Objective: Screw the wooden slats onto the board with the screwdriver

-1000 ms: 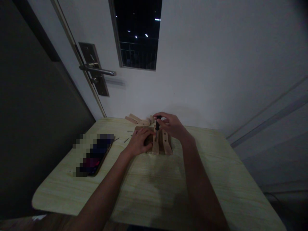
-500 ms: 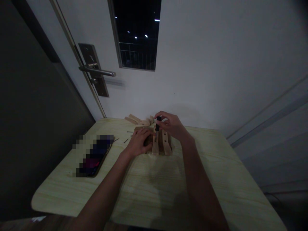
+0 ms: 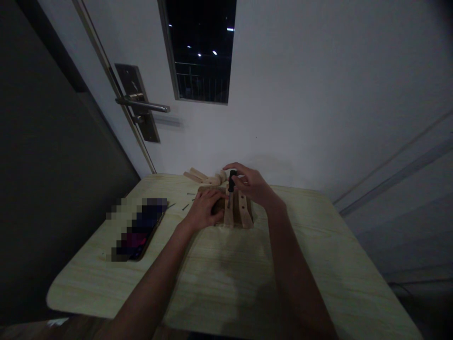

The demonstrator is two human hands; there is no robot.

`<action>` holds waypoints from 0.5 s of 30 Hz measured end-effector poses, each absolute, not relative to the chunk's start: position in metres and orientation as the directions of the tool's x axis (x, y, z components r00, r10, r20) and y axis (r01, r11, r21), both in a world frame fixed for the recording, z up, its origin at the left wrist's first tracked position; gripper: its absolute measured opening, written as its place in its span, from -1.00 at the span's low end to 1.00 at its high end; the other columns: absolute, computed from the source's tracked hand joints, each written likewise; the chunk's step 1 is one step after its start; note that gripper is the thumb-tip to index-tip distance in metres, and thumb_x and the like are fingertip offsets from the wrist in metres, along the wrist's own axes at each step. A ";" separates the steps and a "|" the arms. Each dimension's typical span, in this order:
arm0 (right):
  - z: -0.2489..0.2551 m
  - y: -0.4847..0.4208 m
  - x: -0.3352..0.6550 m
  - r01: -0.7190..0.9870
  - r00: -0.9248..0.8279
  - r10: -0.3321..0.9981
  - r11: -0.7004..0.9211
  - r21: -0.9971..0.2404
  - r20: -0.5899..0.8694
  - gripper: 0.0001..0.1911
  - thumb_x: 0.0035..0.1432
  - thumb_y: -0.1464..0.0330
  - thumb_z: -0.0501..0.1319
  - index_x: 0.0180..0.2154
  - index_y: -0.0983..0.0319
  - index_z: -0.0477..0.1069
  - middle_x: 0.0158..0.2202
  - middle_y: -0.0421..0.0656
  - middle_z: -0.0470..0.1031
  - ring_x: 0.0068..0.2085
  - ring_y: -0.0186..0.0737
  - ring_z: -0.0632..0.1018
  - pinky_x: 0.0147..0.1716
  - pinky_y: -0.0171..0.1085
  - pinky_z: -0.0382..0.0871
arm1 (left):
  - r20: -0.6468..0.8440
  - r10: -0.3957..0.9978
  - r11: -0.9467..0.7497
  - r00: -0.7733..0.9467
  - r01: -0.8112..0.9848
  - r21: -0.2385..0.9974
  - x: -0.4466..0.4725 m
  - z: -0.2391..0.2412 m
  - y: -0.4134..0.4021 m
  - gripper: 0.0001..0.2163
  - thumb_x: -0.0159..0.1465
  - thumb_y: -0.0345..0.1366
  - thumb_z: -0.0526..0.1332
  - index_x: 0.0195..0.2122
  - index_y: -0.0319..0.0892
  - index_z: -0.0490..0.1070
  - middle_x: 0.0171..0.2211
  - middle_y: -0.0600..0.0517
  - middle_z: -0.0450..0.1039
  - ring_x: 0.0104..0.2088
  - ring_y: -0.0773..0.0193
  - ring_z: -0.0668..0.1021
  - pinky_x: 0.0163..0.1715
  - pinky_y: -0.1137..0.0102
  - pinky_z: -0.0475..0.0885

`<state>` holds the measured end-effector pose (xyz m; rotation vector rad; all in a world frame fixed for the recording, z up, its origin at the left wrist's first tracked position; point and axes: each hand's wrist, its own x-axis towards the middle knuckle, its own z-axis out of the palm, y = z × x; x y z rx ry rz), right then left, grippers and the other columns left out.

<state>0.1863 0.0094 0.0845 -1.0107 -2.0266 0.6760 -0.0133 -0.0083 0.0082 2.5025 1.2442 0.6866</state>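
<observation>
My right hand (image 3: pixel 252 185) grips the black handle of a screwdriver (image 3: pixel 231 183), which stands nearly upright. The shaft points down at a pale wooden strip (image 3: pixel 228 218) lying across a darker wooden board (image 3: pixel 248 221). My left hand (image 3: pixel 204 208) bears on the board's left part, its fingers curled over it and the index fingertip by the screwdriver's shaft. Beside the first strip, to the right, lies another pale strip (image 3: pixel 244 203) with dark holes in it. The screwdriver's tip is too small and dim to make out clearly.
Loose wooden pieces (image 3: pixel 203 177) lie behind my hands at the table's back edge. Several screws or nails (image 3: pixel 185 207) are scattered left of the board. A phone (image 3: pixel 143 231), partly pixelated, rests on the table (image 3: pixel 219 283). Behind stands a white door with a metal handle (image 3: pixel 148 106).
The fingers of my right hand have shifted round the screwdriver's handle, the index finger reaching a little further left. My left hand and the board have stayed in place.
</observation>
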 end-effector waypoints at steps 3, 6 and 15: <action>0.084 0.010 0.187 0.424 -0.407 0.822 0.557 -0.715 0.399 -0.73 0.24 0.39 0.10 -0.07 0.15 0.48 -0.16 -0.17 0.59 -0.27 -0.28 0.54 -0.21 -0.24 0.47 | 0.299 0.798 -0.602 0.523 0.673 0.430 -0.013 0.009 -0.009 -0.61 0.16 -0.28 0.19 0.05 -0.07 0.40 0.11 -0.08 0.47 0.15 -0.05 0.43 0.12 -0.01 0.26; 0.083 0.011 0.185 0.407 -0.395 0.825 0.552 -0.728 0.404 -0.75 0.23 0.40 0.10 -0.12 0.19 0.50 -0.13 -0.14 0.60 -0.24 -0.26 0.56 -0.18 -0.22 0.47 | 0.301 0.795 -0.606 0.527 0.670 0.430 -0.013 0.009 -0.009 -0.62 0.17 -0.27 0.19 0.04 -0.08 0.40 0.10 -0.10 0.46 0.16 -0.06 0.43 0.13 -0.02 0.26; 0.085 0.010 0.185 0.400 -0.382 0.834 0.538 -0.742 0.398 -0.68 0.20 0.46 0.07 -0.09 0.20 0.52 -0.10 -0.12 0.61 -0.15 -0.22 0.58 -0.12 -0.20 0.47 | 0.303 0.794 -0.608 0.527 0.676 0.417 -0.013 0.008 -0.008 -0.63 0.17 -0.28 0.20 0.03 -0.07 0.38 0.09 -0.07 0.47 0.12 -0.04 0.44 0.09 0.00 0.27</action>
